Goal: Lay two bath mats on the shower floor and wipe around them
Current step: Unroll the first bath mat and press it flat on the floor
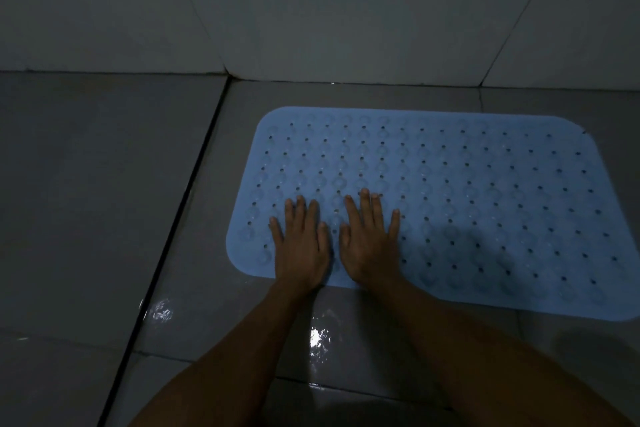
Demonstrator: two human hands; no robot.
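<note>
Wet grey tile gleams nearest the viewer, where water glints on the shower floor (207,253) just short of the mat's near edge. Past that puddle, both forearms reach forward and both palms lie flat on the near-left part of the blue bath mat (450,191). The left hand (300,246) has its fingers straight and a little spread, pressing down and holding nothing; the right hand (370,239), just beside it, lies the same way, fingers splayed, nothing gripped.

The step in hand looks to be pressing the mat down so that it seats on the floor. To do it well, I would judge the palms should work outward from this corner toward the far and right edges, pushing trapped water out through the holes, since the wet tile may let the mat slide.

Farther on, the mat lies flat near the base of the wall (346,10). Only one mat shows; the second is not in view.
</note>
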